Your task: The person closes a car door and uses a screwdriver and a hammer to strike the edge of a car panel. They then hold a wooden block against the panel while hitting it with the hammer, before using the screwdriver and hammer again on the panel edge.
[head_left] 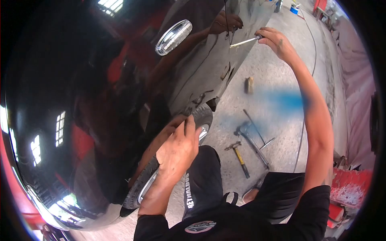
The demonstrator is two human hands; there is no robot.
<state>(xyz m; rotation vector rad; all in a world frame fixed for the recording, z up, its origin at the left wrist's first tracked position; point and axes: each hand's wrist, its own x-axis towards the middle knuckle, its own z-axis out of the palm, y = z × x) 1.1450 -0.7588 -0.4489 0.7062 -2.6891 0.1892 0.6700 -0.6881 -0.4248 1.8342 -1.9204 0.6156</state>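
Note:
My right hand [278, 43] is closed around the dark handle of a screwdriver [244, 41]. Its thin metal shaft points left, and the tip meets the seam in the glossy black car body [120, 80]. My left hand [178, 145] lies against the fender edge above the tire [204, 115], fingers stretched out and no tool in them. Between the two hands, a clear oval side lamp [173, 37] is set in the black panel, which mirrors my arm.
On the concrete floor [277, 80] are a hammer [238, 159] with a yellow and black handle, metal bar tools [254, 144] and a small wooden block [249, 85]. A cable [315, 48] runs along the right. Red objects [352, 186] stand at the lower right.

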